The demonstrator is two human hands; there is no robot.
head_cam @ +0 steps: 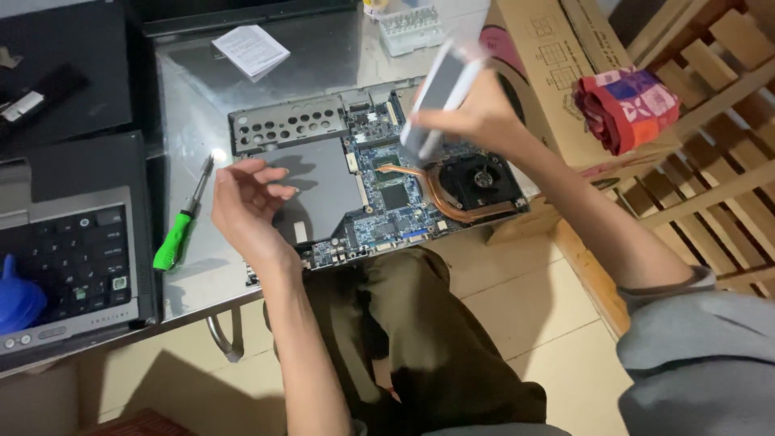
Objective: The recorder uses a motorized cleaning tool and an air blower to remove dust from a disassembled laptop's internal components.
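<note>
Now your right hand [484, 113] grips blurred grey-white oblong object [442, 89], tilted, above opened laptop chassis with bare circuit board [379, 173] near metal table [323, 56] front edge. Your left hand [246, 202] hovers, fingers loosely spread, beside green-handled screwdriver [184, 222].

Motion blurs the grey tool [440, 93]; blue object [18, 300] cropped.
</note>
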